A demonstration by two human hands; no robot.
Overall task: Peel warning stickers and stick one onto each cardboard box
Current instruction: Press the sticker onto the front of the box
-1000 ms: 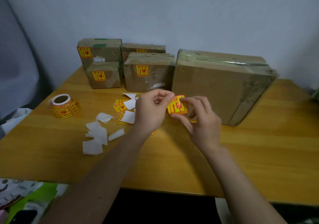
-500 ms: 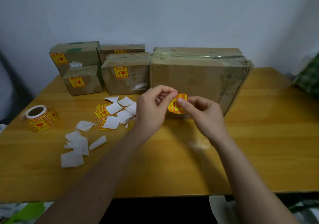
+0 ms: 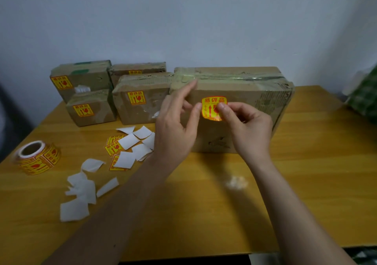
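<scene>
Both hands hold one yellow sticker (image 3: pixel 213 108) against the front face of the big box (image 3: pixel 242 109). The right hand (image 3: pixel 250 131) pinches its right edge, fingers curled, thumb tip on the print. The left hand (image 3: pixel 175 134) touches the left edge with its thumb while its index finger stretches up to the box's taped top edge; its fingers are fairly straight. Whether the sticker is fully stuck down I cannot tell; its lower edge looks slightly lifted. It carries three red Chinese characters along the top, 易碎品, with red arrows below.

Left of the big box stand four smaller boxes, each with the same yellow label: a middle box (image 3: pixel 140 99) touching the big one, a back box (image 3: pixel 138 70) behind it, a small box (image 3: pixel 90 108) in front at the left, and a tall box (image 3: pixel 81 78) behind that.

On the table (image 3: pixel 306 173) near the left hand lie loose stickers (image 3: pixel 114 146) mixed with white backing papers (image 3: pixel 130 142). More backing scraps (image 3: pixel 79 195) lie nearer the front left, and a sticker roll (image 3: pixel 37 157) sits at the far left. The table is yellow wood, pushed against a plain pale wall (image 3: pixel 183 19). Something green (image 3: pixel 365 97) shows at the right edge.

Half a second ago the sticker was held lower, in front of the box's bottom part; it is now raised to the upper middle of the face, and the left index finger has straightened out.
</scene>
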